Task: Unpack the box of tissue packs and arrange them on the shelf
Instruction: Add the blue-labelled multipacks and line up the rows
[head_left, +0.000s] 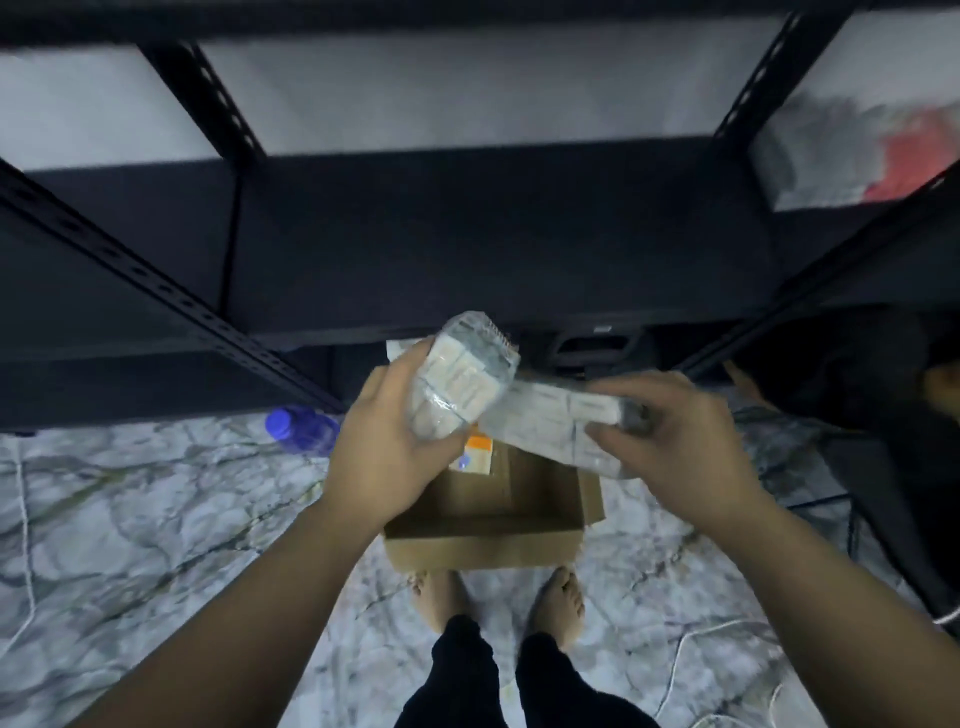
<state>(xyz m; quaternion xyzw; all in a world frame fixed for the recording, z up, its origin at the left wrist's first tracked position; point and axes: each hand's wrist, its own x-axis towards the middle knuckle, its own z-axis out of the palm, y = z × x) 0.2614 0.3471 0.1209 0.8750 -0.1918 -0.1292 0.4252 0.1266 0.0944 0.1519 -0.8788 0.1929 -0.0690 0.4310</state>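
holding a pack (457, 382) in your left hand (382, 441) and another (561, 423) in your right (670, 441), above the nearly emptied box (483, 545); shelf (493, 234) looks bare, so arranging remains.

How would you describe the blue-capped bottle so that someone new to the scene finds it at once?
Start at the black shelf and follow its left front post down to the marble floor. The bottle lies there on its side, left of the cardboard box. It is the only blue thing.
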